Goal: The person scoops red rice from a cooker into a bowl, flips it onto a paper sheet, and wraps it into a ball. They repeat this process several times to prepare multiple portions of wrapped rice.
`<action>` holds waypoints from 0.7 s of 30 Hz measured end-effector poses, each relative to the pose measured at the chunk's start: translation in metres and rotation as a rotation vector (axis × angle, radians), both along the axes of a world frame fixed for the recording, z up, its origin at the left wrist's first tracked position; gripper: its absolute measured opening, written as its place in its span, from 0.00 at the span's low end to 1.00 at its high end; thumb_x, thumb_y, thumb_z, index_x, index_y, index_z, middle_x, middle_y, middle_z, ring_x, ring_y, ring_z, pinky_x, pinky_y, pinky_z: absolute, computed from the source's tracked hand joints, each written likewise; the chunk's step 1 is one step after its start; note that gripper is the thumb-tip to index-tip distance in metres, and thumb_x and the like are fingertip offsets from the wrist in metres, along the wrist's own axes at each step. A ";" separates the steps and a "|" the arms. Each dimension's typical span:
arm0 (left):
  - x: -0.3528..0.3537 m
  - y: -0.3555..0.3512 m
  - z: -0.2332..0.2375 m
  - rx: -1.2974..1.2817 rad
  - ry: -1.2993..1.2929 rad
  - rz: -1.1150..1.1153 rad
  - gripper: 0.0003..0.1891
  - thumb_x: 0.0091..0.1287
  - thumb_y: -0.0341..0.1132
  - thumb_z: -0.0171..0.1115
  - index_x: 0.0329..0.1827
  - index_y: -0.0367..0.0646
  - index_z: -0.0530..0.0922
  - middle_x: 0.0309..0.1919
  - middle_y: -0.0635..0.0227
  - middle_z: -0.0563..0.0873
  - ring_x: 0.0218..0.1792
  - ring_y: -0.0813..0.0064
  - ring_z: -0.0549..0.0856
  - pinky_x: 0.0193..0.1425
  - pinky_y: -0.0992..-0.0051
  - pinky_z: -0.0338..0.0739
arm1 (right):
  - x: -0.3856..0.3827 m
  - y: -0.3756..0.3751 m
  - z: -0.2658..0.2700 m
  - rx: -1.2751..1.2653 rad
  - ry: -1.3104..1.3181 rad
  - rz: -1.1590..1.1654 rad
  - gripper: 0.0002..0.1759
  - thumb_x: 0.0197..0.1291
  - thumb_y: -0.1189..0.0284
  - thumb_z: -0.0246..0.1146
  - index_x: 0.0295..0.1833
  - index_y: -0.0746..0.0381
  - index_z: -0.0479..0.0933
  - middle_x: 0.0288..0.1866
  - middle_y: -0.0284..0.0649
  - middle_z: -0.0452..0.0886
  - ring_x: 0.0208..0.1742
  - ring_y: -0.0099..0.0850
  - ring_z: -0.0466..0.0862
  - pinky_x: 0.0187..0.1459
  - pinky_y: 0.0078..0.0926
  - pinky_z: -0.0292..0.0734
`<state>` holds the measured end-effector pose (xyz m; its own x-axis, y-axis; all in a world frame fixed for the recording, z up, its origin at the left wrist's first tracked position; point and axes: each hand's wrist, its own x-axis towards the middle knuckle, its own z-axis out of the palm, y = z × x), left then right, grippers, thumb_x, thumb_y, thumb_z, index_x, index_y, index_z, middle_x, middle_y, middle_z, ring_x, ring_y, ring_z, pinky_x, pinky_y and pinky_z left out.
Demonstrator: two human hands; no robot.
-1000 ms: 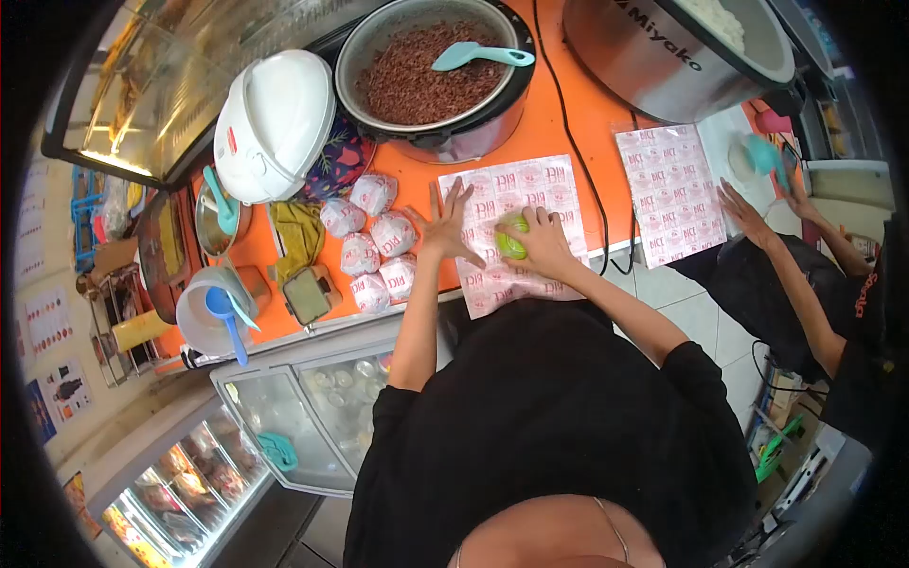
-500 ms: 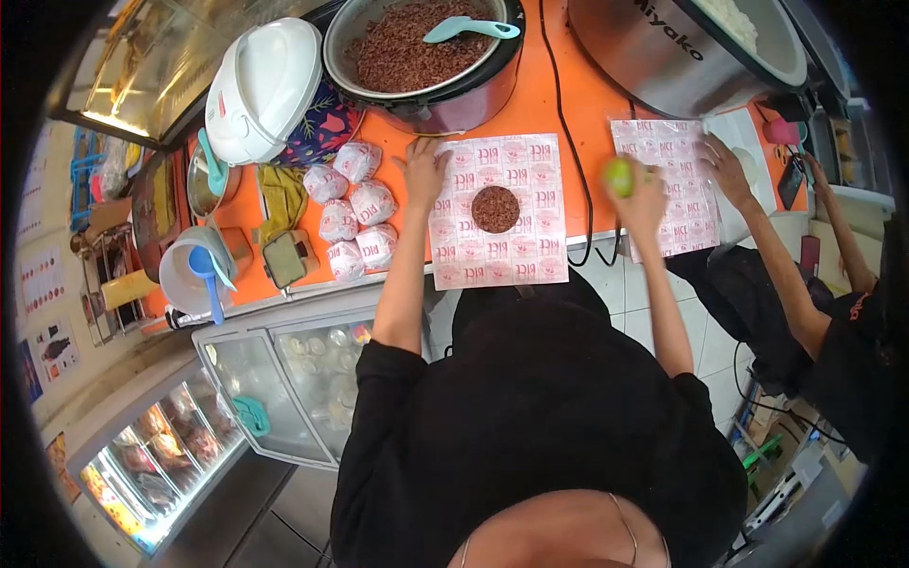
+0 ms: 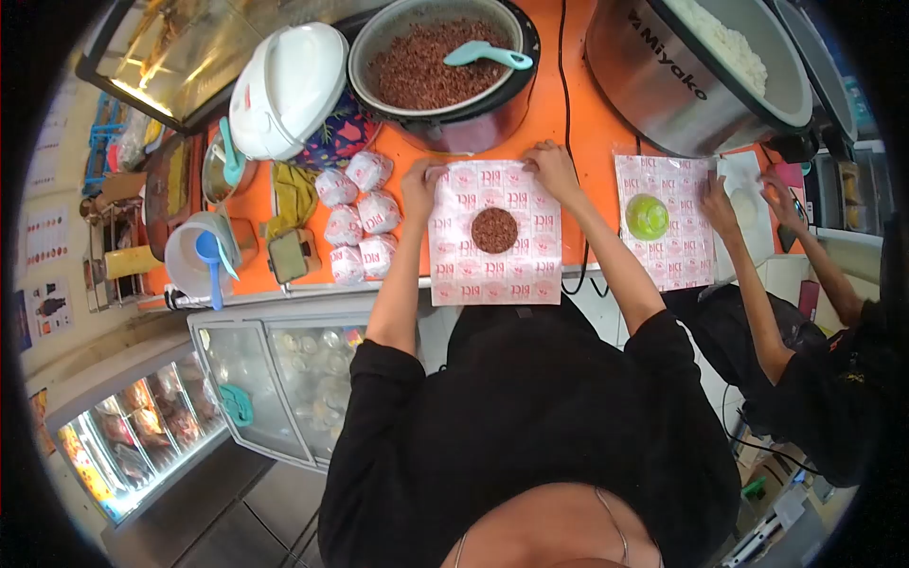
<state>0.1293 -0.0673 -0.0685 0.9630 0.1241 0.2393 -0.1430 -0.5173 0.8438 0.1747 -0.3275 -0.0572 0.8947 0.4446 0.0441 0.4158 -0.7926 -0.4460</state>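
A sheet of printed food wrapping paper (image 3: 464,270) lies in front of me, with a round, flat patch of dark red-brown rice (image 3: 494,230) at its middle. My left hand (image 3: 419,187) pinches the paper's far left corner. At the far right corner, my right hand (image 3: 552,170) has its fingers closed on the same sheet, whose far edge looks slightly lifted. To the right, a small green bowl (image 3: 648,217) rests on a stack of similar printed paper (image 3: 682,260).
Several wrapped rice packets (image 3: 380,212) sit left of my left hand. Beyond the sheet stands a pot of red-brown rice (image 3: 440,62) with a light-blue rice paddle (image 3: 488,54). A large Miyako cooker (image 3: 663,80) holds white rice. A co-worker's hands (image 3: 721,208) are at the right.
My right hand has put the green bowl down on the paper stack and moved left to the sheet's far right corner. The view has shifted slightly.
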 end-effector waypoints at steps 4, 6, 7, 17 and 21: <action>-0.009 0.011 0.016 -0.127 0.213 -0.050 0.13 0.57 0.26 0.57 0.45 0.38 0.81 0.41 0.60 0.84 0.42 0.62 0.82 0.48 0.72 0.74 | 0.003 -0.005 0.012 0.185 -0.106 0.031 0.07 0.47 0.74 0.62 0.35 0.60 0.78 0.31 0.37 0.79 0.42 0.36 0.76 0.49 0.35 0.66; -0.017 0.017 0.026 0.029 0.056 -0.122 0.14 0.57 0.25 0.56 0.46 0.40 0.81 0.44 0.61 0.83 0.48 0.61 0.79 0.52 0.70 0.71 | -0.006 -0.009 0.029 0.216 -0.220 0.151 0.05 0.47 0.76 0.61 0.34 0.59 0.77 0.33 0.37 0.80 0.42 0.35 0.76 0.49 0.34 0.65; -0.024 0.020 0.030 0.185 -0.102 -0.196 0.15 0.57 0.25 0.55 0.47 0.42 0.81 0.48 0.62 0.82 0.54 0.60 0.76 0.57 0.68 0.69 | -0.014 -0.009 0.037 0.218 -0.211 0.152 0.05 0.47 0.76 0.61 0.34 0.59 0.77 0.33 0.37 0.80 0.42 0.35 0.76 0.49 0.34 0.65; -0.057 0.033 0.041 0.239 -0.111 -0.342 0.20 0.55 0.26 0.58 0.52 0.47 0.79 0.54 0.65 0.79 0.59 0.60 0.71 0.62 0.63 0.64 | -0.029 0.052 0.071 -0.077 0.066 0.463 0.18 0.50 0.67 0.61 0.47 0.61 0.76 0.45 0.40 0.79 0.48 0.41 0.77 0.48 0.40 0.71; -0.062 0.027 0.037 0.113 0.020 -0.207 0.19 0.52 0.26 0.60 0.49 0.39 0.77 0.44 0.63 0.82 0.50 0.62 0.77 0.54 0.66 0.68 | -0.097 0.049 0.012 -0.120 -0.050 0.423 0.23 0.55 0.64 0.56 0.55 0.66 0.71 0.56 0.44 0.73 0.58 0.40 0.72 0.56 0.40 0.68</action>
